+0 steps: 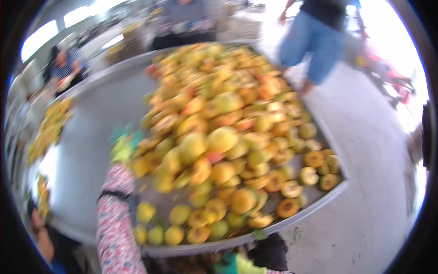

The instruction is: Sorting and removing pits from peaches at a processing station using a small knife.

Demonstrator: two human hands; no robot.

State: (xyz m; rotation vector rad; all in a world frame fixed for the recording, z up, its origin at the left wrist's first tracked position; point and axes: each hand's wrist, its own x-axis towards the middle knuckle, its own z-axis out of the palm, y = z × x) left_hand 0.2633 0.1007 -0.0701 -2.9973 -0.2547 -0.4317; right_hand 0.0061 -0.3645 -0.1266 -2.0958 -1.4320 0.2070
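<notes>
A large heap of yellow-orange peaches (pixel 223 139), many cut in halves with the hollow or stone showing, covers the right part of a metal table (pixel 100 105). My left hand (pixel 124 144), in a yellow-green glove with teal fingers, is over the table at the heap's left edge, beside some fruit. Motion smears its fingers, so its grip and any contents are unclear. Below the table's near rim, at the lower edge, is my right hand (pixel 239 265), gloved alike and partly cut off. Its fingers are hard to make out.
Yellow pieces (pixel 51 128) line the table's left side. A person in blue shorts (pixel 315 43) stands beyond the right rim. Others sit at the far side (pixel 185 18) and far left (pixel 66 68). Another person's arm (pixel 43 239) shows at lower left. Concrete floor (pixel 360 137) lies rightward.
</notes>
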